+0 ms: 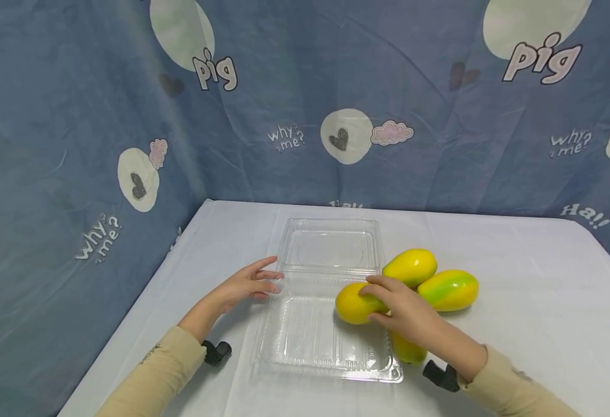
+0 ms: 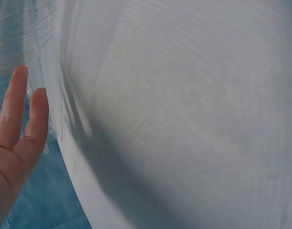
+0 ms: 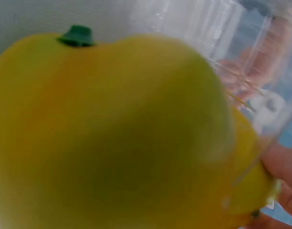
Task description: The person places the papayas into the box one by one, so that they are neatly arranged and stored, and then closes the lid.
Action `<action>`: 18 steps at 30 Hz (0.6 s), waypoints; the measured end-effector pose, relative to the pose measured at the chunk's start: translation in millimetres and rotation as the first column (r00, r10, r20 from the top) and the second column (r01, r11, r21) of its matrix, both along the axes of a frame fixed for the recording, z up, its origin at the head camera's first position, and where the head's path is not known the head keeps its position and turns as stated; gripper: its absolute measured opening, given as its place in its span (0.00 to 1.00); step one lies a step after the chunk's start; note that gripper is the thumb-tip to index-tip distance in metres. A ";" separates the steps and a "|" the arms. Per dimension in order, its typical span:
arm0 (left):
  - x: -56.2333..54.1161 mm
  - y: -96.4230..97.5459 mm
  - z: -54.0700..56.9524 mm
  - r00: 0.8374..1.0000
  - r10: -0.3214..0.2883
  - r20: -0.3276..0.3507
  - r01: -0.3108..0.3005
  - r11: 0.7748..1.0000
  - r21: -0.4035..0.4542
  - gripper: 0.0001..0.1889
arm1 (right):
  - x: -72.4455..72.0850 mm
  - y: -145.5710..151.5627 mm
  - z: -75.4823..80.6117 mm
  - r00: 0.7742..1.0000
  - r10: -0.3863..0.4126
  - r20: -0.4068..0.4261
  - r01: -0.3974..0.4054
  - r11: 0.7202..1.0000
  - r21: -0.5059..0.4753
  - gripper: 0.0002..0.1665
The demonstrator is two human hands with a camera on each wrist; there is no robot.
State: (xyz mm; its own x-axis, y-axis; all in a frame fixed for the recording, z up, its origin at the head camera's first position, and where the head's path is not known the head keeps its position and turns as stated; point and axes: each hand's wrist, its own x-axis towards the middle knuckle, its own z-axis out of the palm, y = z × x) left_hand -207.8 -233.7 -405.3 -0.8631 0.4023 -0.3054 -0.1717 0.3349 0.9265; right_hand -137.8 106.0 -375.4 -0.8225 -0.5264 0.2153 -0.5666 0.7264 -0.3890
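A yellow papaya [image 1: 354, 304] is gripped by my right hand [image 1: 406, 310] over the base of a clear plastic clamshell box [image 1: 310, 333], whose lid [image 1: 331, 246] lies folded back. Just left of the box, my left hand [image 1: 244, 286] holds nothing, its fingers spread near the rim. In the left wrist view, its extended fingers [image 2: 11, 109] are close to the clear plastic. A second papaya [image 1: 408, 349] lies beside the box, partly under my right forearm. Close up in the right wrist view, a green-stemmed papaya [image 3: 112, 129] hides much of the held one [image 3: 253, 183].
Two more papayas, one yellow [image 1: 411, 266] and one green-streaked [image 1: 450, 289], lie right of the box on the white-covered table [image 1: 534, 289]. Behind the table hangs a blue printed cloth [image 1: 284, 87], which also covers the left side.
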 end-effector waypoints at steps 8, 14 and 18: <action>1.4 0.5 2.1 1.000 -0.014 -0.008 0.014 1.000 0.008 0.38 | -2.9 -1.7 -5.7 1.000 0.000 -0.027 0.000 1.000 0.010 0.23; 1.5 0.5 2.1 1.000 -0.018 -0.008 0.018 1.000 0.007 0.38 | -5.0 -1.5 -5.4 1.000 0.001 -0.026 -0.001 1.000 -0.007 0.24; 0.9 0.5 1.2 1.000 -0.020 -0.010 0.021 1.000 0.006 0.38 | -5.3 -0.8 -4.3 1.000 0.001 -0.016 -0.001 1.000 -0.013 0.25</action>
